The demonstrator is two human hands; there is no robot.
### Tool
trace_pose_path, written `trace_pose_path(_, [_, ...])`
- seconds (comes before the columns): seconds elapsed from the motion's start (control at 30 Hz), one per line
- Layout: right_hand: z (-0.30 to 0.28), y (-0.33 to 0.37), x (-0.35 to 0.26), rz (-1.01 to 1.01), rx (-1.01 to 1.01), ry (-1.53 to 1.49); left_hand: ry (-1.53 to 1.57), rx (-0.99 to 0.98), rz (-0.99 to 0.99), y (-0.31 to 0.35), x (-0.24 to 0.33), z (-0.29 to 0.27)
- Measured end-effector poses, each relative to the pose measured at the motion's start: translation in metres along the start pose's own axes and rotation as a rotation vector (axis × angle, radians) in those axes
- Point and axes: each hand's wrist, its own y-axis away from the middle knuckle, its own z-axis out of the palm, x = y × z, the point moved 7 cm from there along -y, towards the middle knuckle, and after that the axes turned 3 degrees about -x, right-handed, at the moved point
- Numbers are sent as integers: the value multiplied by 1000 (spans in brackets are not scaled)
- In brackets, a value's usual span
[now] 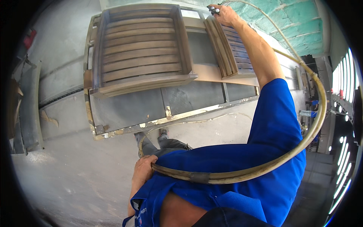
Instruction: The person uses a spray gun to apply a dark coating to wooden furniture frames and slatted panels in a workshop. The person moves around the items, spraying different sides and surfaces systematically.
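Note:
Stretched far forward, my right hand (227,16) is closed around a small black spray gun (214,10), held past the far end of a narrow slatted wooden piece (238,49). A long yellowish hose (319,102) loops from the gun around my right side and across my front. My left hand (143,168), low at my waist, is wrapped round this hose. Left of the gun, a large brown slatted wooden frame (141,49) rests on a metal rack (166,119). A pale haze blurs the air near the gun.
Part of the hose (211,118) trails on the concrete floor (83,166) by my feet. Dark boards (30,106) stand at the far left. Greenish sheeting (298,26) covers the back right. Equipment (312,109) and bright light strips (340,166) line the right.

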Motion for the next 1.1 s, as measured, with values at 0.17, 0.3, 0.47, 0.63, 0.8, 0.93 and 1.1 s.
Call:
trace_pose_path(0.17, [0,2,-53,-187,-227,65,46,-150,22,-29,-26,-13])
trace_pose_path(0.3, [-22,46,-97,-7,-557,165,67,-265,114,-42,-38,-35])
trace_pose_path(0.47, [-55,92,-162,-43,-857,127,125,-323,215,-55,-42,-69])
trace_pose_path(0.63, [-48,91,-175,220,-1176,44,156,-301,265,-59,-55,-80])
trace_pose_path(0.8, [2,9,-140,183,-1049,234,206,-223,268,-53,-79,-74])
trace_pose_path(0.93, [41,-90,-131,-238,-502,545,127,-245,173,-44,-96,-64])
trace_pose_path(1.1, [21,-122,-146,-225,-475,237,121,-241,141,-41,-100,-66])
